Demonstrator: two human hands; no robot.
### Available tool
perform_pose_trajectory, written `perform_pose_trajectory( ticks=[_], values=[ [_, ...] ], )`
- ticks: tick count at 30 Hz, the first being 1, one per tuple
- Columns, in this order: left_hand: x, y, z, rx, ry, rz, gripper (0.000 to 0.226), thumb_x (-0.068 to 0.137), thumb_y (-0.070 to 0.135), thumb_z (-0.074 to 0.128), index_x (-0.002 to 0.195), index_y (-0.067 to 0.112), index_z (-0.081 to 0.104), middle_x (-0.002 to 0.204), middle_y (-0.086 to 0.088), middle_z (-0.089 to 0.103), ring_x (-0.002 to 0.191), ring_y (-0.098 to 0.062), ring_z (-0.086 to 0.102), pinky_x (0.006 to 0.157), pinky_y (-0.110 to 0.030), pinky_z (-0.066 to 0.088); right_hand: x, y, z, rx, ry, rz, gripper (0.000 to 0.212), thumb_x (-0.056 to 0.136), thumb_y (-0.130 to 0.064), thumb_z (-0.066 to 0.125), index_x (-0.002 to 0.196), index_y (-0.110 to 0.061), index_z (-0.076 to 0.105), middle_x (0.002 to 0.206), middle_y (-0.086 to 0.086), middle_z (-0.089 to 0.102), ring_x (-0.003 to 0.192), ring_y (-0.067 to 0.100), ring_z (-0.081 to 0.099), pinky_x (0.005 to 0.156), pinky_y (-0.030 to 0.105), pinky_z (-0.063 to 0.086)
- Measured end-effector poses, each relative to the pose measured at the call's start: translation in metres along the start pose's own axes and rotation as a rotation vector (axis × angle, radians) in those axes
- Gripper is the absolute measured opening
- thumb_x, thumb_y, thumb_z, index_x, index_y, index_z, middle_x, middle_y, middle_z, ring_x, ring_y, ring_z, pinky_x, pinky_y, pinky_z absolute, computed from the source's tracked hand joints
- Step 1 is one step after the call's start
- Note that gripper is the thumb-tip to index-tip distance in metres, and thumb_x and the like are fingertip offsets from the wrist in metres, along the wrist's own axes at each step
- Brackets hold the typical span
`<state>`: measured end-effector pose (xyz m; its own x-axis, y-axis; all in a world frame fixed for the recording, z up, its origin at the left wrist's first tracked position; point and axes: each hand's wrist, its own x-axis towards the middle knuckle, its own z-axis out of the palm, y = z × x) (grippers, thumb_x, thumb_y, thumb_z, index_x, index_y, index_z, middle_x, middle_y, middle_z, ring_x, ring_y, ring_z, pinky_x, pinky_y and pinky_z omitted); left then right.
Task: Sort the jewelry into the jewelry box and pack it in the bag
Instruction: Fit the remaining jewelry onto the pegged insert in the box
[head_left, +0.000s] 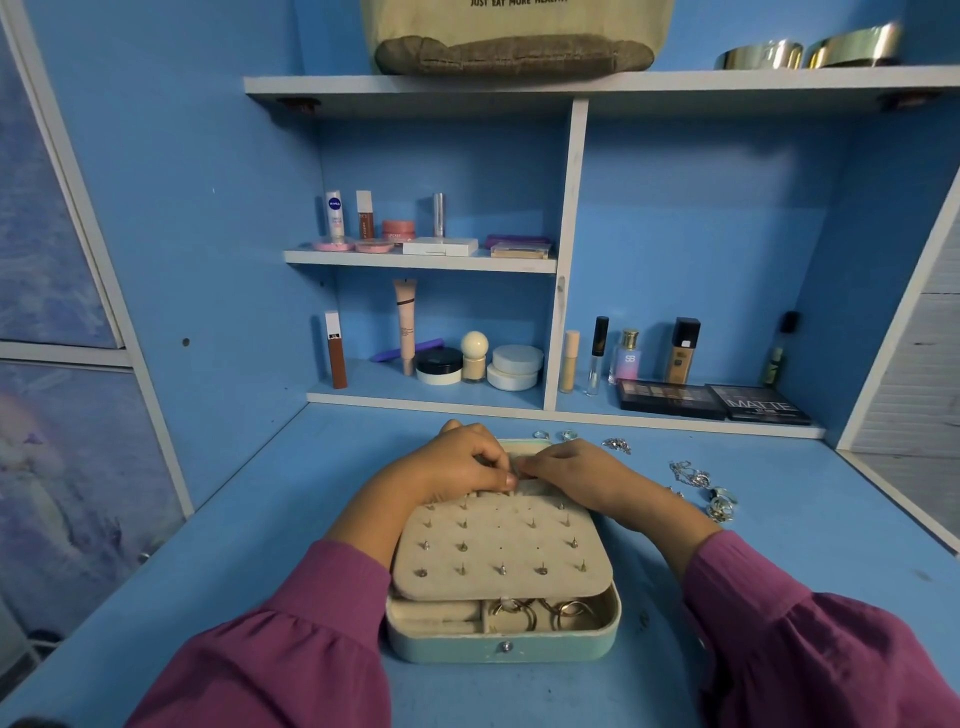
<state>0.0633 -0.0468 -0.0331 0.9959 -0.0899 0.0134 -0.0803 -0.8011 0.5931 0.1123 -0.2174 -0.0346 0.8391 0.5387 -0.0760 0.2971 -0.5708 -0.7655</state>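
Observation:
A pale green jewelry box (501, 649) lies open on the blue desk in front of me. Its beige earring panel (498, 551), studded with several earrings, is laid over the tray; several gold rings (540, 613) show beneath it. My left hand (457, 460) and my right hand (566, 467) meet at the panel's far edge, fingertips pinching something small there; what it is I cannot make out. Loose silver rings (722, 506), chains (688, 473) and other pieces (615, 444) lie to the right of the box. The canvas bag (514, 36) stands on the top shelf.
Shelves behind the desk hold cosmetics: tubes, jars (514, 366), bottles (683, 351) and eyeshadow palettes (758, 402). Two metal bangles (810, 52) sit on the top shelf to the right of the bag. A cupboard panel stands at the left, a white edge at the right.

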Motion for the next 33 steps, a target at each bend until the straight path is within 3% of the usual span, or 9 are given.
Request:
perform_pose_trajectory(
  ticks=[5, 10, 14, 19, 21, 24, 28, 31, 33],
  values=[
    [0.0002, -0.0007, 0.0001, -0.009, 0.002, -0.008, 0.015, 0.084, 0.028, 0.069, 0.07, 0.032, 0.064, 0.107, 0.004, 0.054, 0.113, -0.014, 0.037, 0.101, -0.031, 0.031, 0.0016, 0.002, 0.0006, -0.043, -0.001, 0.003, 0.056, 0.089, -0.049, 0.055, 0.097, 0.005, 0.064, 0.106, 0.023, 0.064, 0.086, 0.027, 0.063, 0.081, 0.037, 0.048],
    [0.0007, -0.0005, 0.0001, -0.017, 0.008, -0.027, 0.019, 0.084, 0.029, 0.069, 0.067, 0.032, 0.062, 0.109, 0.001, 0.055, 0.112, -0.014, 0.038, 0.1, -0.032, 0.032, -0.0018, -0.0005, -0.0005, 0.025, 0.001, -0.069, 0.033, 0.093, -0.037, 0.054, 0.094, -0.006, 0.067, 0.09, 0.009, 0.064, 0.086, 0.018, 0.059, 0.077, 0.028, 0.044],
    [0.0009, -0.0014, 0.0008, -0.035, 0.038, -0.038, 0.017, 0.081, 0.027, 0.073, 0.069, 0.031, 0.062, 0.108, 0.001, 0.053, 0.107, -0.011, 0.038, 0.094, -0.026, 0.031, -0.0022, -0.0008, -0.0006, -0.042, -0.019, -0.055, 0.046, 0.093, -0.044, 0.051, 0.101, -0.002, 0.067, 0.102, 0.02, 0.065, 0.095, 0.029, 0.062, 0.086, 0.037, 0.047],
    [0.0012, -0.0028, 0.0022, -0.039, 0.055, -0.039, 0.016, 0.078, 0.027, 0.075, 0.07, 0.033, 0.063, 0.106, 0.003, 0.054, 0.105, -0.01, 0.038, 0.091, -0.024, 0.03, 0.0006, 0.001, 0.0006, -0.133, -0.011, -0.029, 0.052, 0.093, -0.046, 0.051, 0.102, 0.003, 0.067, 0.095, 0.02, 0.065, 0.091, 0.031, 0.061, 0.079, 0.037, 0.047],
    [0.0012, -0.0021, 0.0023, -0.058, 0.059, -0.043, 0.015, 0.078, 0.026, 0.075, 0.077, 0.035, 0.063, 0.107, 0.002, 0.053, 0.101, -0.008, 0.039, 0.088, -0.024, 0.032, 0.0008, 0.0011, 0.0, -0.127, -0.011, -0.01, 0.052, 0.092, -0.047, 0.051, 0.097, 0.002, 0.067, 0.085, 0.015, 0.062, 0.081, 0.023, 0.058, 0.073, 0.032, 0.043],
    [0.0011, -0.0029, 0.0022, -0.093, 0.08, -0.031, 0.019, 0.082, 0.022, 0.072, 0.086, 0.037, 0.061, 0.11, 0.002, 0.055, 0.102, -0.008, 0.04, 0.084, -0.024, 0.033, -0.0002, 0.0002, -0.0036, -0.044, 0.005, -0.042, 0.036, 0.098, -0.033, 0.044, 0.095, -0.006, 0.067, 0.092, 0.008, 0.061, 0.082, 0.014, 0.055, 0.07, 0.022, 0.041],
    [0.0037, -0.0049, 0.0032, -0.1, 0.158, -0.052, 0.019, 0.086, 0.013, 0.065, 0.09, 0.031, 0.063, 0.111, 0.0, 0.055, 0.107, -0.012, 0.04, 0.087, -0.021, 0.032, -0.0002, 0.0024, -0.0073, 0.057, 0.093, -0.076, 0.027, 0.099, -0.017, 0.04, 0.099, -0.007, 0.065, 0.086, 0.0, 0.057, 0.072, 0.008, 0.049, 0.05, 0.006, 0.036],
    [0.005, -0.0048, 0.0039, -0.056, 0.16, -0.065, 0.019, 0.087, 0.011, 0.063, 0.089, 0.029, 0.066, 0.107, 0.003, 0.054, 0.111, -0.013, 0.037, 0.094, -0.023, 0.03, -0.0006, 0.0021, -0.0069, -0.03, 0.076, -0.114, 0.034, 0.099, -0.015, 0.037, 0.106, -0.006, 0.069, 0.101, 0.002, 0.06, 0.084, 0.012, 0.052, 0.062, 0.008, 0.039],
    [0.0048, -0.004, 0.0039, -0.038, 0.146, -0.057, 0.018, 0.087, 0.013, 0.062, 0.093, 0.028, 0.07, 0.106, 0.005, 0.053, 0.114, -0.014, 0.035, 0.098, -0.025, 0.03, -0.0016, 0.0006, -0.0072, -0.118, 0.047, -0.129, 0.036, 0.1, -0.019, 0.037, 0.106, -0.009, 0.071, 0.108, 0.005, 0.061, 0.095, 0.017, 0.054, 0.076, 0.02, 0.042]
  ],
)
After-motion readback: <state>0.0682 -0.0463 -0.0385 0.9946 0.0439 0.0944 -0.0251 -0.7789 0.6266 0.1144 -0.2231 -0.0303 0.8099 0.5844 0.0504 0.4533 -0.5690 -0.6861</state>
